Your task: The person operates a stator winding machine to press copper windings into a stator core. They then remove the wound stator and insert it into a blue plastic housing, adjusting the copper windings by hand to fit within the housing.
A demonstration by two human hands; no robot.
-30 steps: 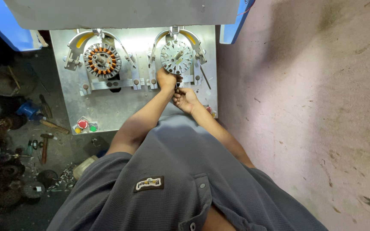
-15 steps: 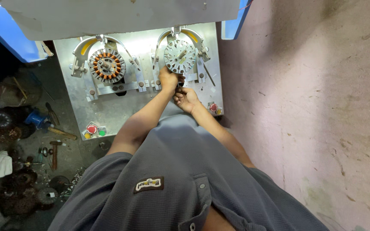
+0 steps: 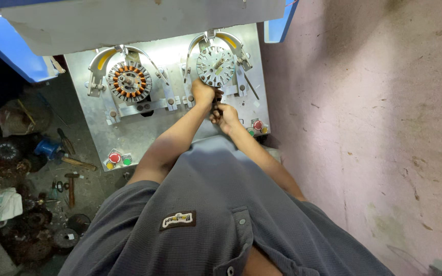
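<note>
I see the bare grey stator (image 3: 216, 65), round and toothed, face up in the right fixture of the metal worktop (image 3: 139, 134). My left hand (image 3: 202, 93) touches its near edge; my right hand (image 3: 224, 114) is closed on something small and dark just nearer. The copper-wound stator (image 3: 128, 81) sits left.

- The left hand (image 3: 202, 92) rests against the lower edge of the bare stator (image 3: 216, 65), near the panel's (image 3: 144, 133) right edge.
- The right hand (image 3: 226, 115) sits just below it, fingers curled; what they pinch is too small to tell.
- A copper-wound stator (image 3: 128, 81) sits at the panel's left.
- Buttons (image 3: 114, 158) mark its lower left corner.
</note>
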